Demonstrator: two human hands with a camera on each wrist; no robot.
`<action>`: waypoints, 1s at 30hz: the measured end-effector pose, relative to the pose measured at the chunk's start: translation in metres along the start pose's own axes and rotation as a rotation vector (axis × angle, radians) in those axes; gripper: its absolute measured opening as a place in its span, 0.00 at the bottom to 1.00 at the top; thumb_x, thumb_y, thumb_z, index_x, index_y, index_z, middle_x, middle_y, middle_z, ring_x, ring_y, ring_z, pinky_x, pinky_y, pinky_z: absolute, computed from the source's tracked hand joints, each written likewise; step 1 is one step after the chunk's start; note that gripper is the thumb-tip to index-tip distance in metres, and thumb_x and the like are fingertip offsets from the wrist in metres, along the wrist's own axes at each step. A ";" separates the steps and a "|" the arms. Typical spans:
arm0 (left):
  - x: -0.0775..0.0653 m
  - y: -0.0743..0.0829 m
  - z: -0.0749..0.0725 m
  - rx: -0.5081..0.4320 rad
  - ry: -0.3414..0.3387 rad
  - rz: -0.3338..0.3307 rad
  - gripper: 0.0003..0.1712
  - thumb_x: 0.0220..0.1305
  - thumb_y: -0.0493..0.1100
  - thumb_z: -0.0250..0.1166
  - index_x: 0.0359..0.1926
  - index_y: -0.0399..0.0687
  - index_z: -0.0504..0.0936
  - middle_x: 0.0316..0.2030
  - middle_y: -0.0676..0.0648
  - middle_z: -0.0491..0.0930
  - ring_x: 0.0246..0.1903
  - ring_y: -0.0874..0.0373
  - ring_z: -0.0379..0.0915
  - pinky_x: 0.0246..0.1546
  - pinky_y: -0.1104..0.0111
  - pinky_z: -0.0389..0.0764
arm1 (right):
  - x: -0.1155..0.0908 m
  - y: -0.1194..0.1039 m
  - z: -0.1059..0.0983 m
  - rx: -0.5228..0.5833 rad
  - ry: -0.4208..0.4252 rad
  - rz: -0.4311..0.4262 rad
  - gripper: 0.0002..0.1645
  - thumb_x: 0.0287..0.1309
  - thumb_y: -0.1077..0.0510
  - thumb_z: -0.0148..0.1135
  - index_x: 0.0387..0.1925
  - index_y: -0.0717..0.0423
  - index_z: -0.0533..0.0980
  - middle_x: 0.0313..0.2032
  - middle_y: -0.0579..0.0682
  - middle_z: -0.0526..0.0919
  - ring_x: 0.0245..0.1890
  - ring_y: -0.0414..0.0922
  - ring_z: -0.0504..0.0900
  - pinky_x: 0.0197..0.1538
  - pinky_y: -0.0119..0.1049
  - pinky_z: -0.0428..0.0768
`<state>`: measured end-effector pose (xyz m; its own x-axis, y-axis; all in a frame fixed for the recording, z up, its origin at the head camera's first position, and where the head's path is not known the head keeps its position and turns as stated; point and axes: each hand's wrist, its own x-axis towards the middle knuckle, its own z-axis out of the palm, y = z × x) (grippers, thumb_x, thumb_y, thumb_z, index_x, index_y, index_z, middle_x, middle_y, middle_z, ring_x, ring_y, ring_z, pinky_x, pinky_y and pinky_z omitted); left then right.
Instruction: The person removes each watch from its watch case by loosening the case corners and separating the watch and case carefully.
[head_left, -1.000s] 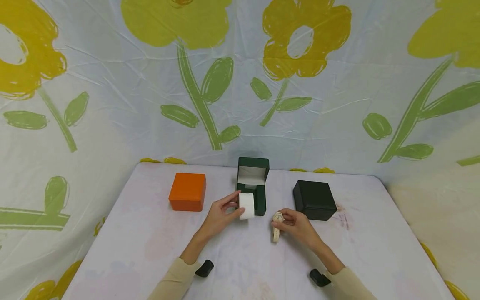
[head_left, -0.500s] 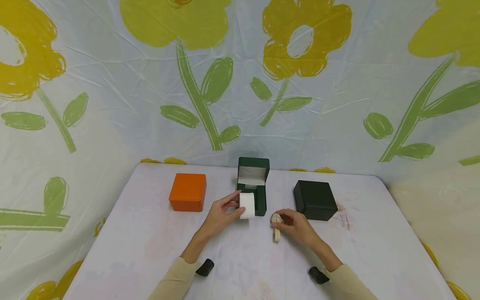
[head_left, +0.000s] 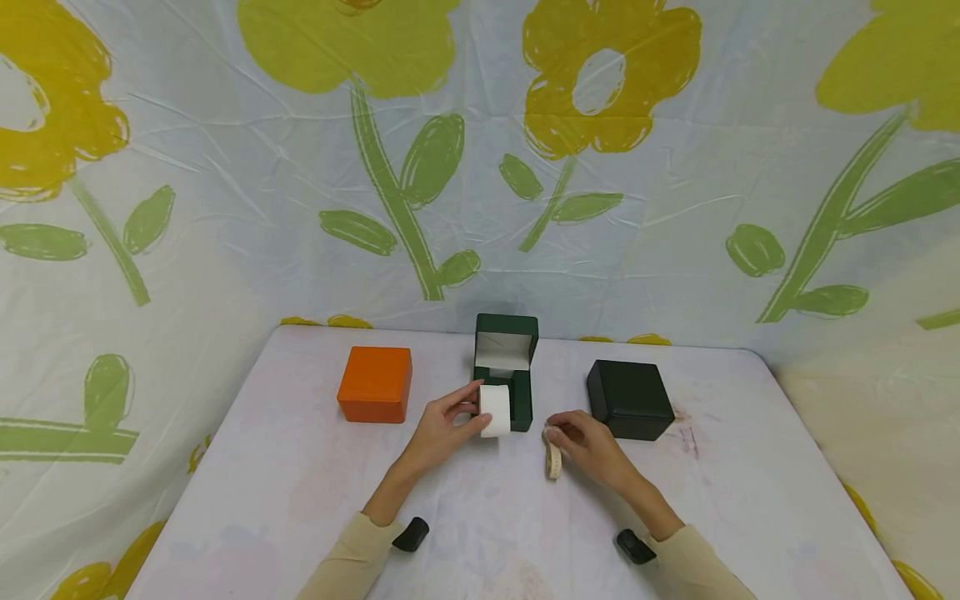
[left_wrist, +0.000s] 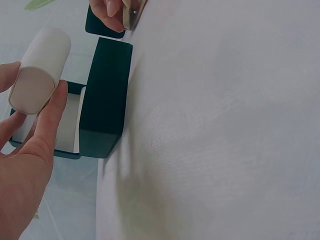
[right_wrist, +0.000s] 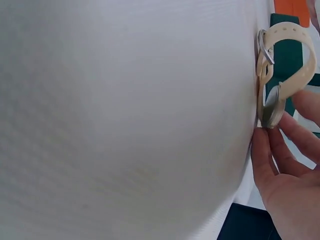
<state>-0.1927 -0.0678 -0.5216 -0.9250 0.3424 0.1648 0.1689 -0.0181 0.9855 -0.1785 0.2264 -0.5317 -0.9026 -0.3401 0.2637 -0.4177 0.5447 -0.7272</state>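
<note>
My left hand grips a white watch cushion by its ends, just in front of an open green watch box. In the left wrist view the cushion is a rounded roll pinched between thumb and fingers. My right hand holds a cream-strapped wristwatch by its case, to the right of the green box. Seen from the right wrist, the watch strap is buckled into a loop and the fingers pinch the case; its dial is turned from view.
A closed orange box stands left of the green box. To the right is a closed black-green box, close behind my right hand. All stand on a table with a pale cloth, backed by a flower-printed curtain.
My right hand has turned the watch, so its dial, visible before, now faces away and the strap loop shows. The left hand and cushion have stayed almost still.
</note>
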 end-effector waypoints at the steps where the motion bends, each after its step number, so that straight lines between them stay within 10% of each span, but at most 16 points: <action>1: 0.000 0.000 0.000 -0.001 0.001 -0.002 0.36 0.68 0.36 0.70 0.74 0.39 0.69 0.58 0.37 0.76 0.57 0.40 0.75 0.51 0.73 0.81 | 0.000 0.000 0.000 0.005 -0.002 0.002 0.12 0.67 0.64 0.66 0.49 0.67 0.81 0.45 0.56 0.85 0.44 0.48 0.84 0.49 0.33 0.84; 30: 0.012 0.003 0.003 0.069 0.028 0.027 0.35 0.68 0.38 0.70 0.73 0.36 0.70 0.55 0.39 0.79 0.53 0.47 0.79 0.50 0.70 0.83 | 0.024 -0.034 -0.007 0.101 -0.048 -0.098 0.34 0.60 0.62 0.74 0.65 0.66 0.70 0.60 0.66 0.78 0.56 0.62 0.80 0.58 0.58 0.79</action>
<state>-0.2025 -0.0611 -0.5163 -0.9289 0.3161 0.1931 0.2159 0.0384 0.9757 -0.1867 0.2053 -0.4967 -0.8512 -0.4254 0.3074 -0.4886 0.4283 -0.7602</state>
